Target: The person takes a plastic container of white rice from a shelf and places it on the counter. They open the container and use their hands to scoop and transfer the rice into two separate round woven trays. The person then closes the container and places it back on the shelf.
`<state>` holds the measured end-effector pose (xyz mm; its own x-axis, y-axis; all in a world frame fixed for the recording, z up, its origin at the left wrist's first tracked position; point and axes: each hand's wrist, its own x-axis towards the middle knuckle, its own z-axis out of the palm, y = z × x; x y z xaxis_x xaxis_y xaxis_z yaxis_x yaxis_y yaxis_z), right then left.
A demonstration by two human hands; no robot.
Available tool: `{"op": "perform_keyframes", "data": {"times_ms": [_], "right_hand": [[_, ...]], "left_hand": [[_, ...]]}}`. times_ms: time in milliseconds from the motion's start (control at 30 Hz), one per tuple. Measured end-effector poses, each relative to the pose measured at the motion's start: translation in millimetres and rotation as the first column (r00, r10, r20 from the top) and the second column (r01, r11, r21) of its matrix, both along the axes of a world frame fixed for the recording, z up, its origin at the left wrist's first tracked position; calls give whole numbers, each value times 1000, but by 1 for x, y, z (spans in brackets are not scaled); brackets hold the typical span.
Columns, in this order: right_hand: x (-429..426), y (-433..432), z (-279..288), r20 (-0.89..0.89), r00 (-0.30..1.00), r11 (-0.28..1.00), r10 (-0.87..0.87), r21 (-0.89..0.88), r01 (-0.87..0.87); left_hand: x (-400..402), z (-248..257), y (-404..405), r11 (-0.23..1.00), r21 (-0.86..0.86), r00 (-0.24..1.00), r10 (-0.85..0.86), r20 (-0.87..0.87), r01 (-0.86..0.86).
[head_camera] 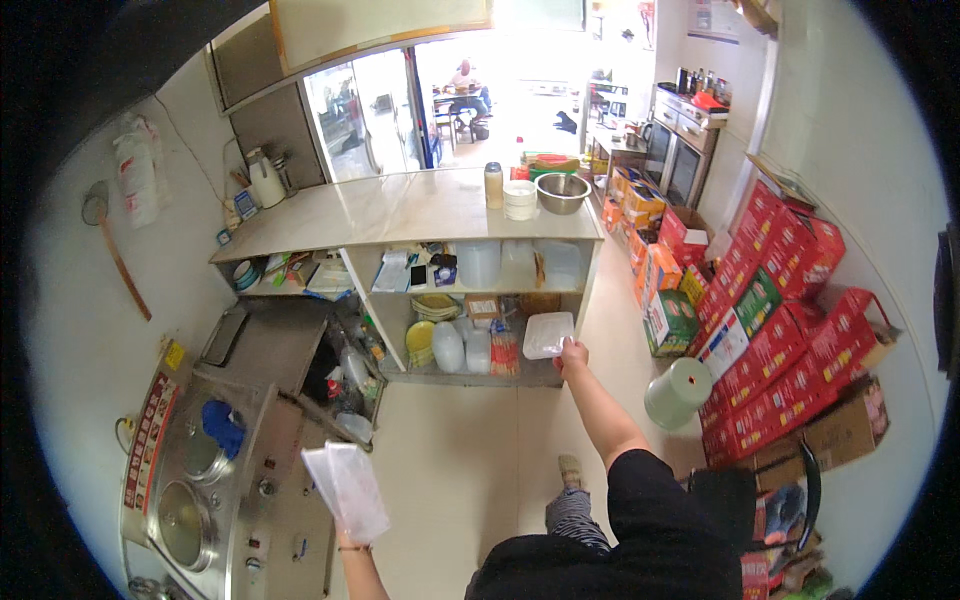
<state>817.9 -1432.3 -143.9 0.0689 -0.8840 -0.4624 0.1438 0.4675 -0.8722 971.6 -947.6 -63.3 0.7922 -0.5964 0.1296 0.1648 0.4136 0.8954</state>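
In my right hand [572,355], stretched forward, is a translucent plastic food container [548,334], gripped by its near corner. It is in front of the right end of the lower shelf. My left hand [351,538] is low on the left, beside the steel stove. A clear plastic bag [347,487] rises from it and hides most of the fingers. Ahead of me stands a counter [405,202] with open shelves. Its lower shelf holds a stack of clear plastic containers [448,347], yellow plates [421,343] and a red-marked packet of sticks [505,352].
On the counter are a steel bowl [562,193], stacked white bowls [520,199] and a pitcher [265,178]. A steel stove [225,480] lines the left. Red cartons [772,360] and a green bin [679,393] flank the right. A person [466,90] sits beyond the doorway.
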Motion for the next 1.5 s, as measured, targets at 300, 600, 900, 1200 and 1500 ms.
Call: {"op": "perform_keyframes", "data": {"times_ms": [300,600,900,1200,1500], "right_hand": [[91,-232,5,185,957,961,-223,208,183],[30,-116,-87,-31,-118,-119,993,-16,-993],[7,21,-16,865,81,-346,495,282,-895],[94,-77,-175,408,511,175,756,627,-759],[256,-190,-372,-140,784,756,605,407,-512]], "left_hand": [[-33,-60,-132,808,250,842,535,70,-534],[-71,-103,-291,577,523,778,443,445,-627],[-118,-134,-334,59,895,897,26,442,-442],[-109,-231,-356,319,783,468,883,-41,-534],[-213,-414,-306,385,806,135,921,-365,-450]]}}
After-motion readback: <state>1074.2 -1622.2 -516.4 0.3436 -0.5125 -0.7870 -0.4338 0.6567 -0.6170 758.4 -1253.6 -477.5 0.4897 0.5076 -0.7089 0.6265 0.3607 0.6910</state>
